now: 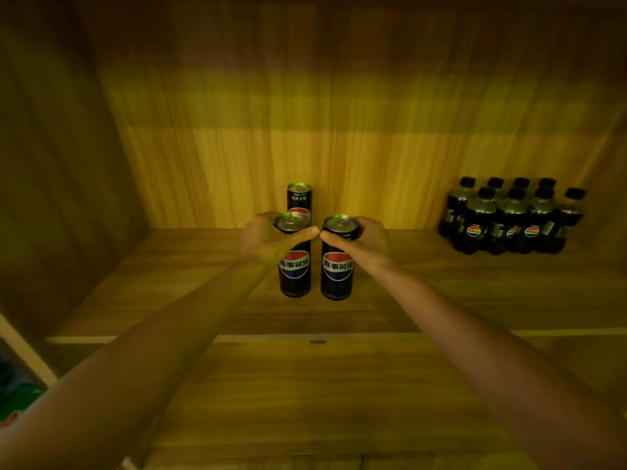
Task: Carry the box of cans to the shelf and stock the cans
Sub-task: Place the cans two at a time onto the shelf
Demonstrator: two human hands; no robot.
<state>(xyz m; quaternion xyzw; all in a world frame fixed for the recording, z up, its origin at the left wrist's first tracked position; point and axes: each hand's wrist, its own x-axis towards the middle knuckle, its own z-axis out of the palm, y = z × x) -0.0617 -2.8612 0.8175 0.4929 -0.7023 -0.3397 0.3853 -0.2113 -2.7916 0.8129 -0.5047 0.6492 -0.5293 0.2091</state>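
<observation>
Two tall black cola cans stand upright side by side on the wooden shelf board (pixel 190 286). My left hand (pixel 263 240) grips the top of the left can (pixel 294 273). My right hand (pixel 368 242) grips the top of the right can (pixel 336 274). My two thumbs nearly touch between the cans. A third black can (pixel 299 200) stands alone behind them, close to the shelf's back wall. The box is not in view.
A shrink-wrapped pack of small black cola bottles (pixel 509 218) stands at the back right of the shelf. The shelf's left side wall (pixel 61 184) rises at the left. The shelf's front edge (pixel 559 332) runs across below the cans.
</observation>
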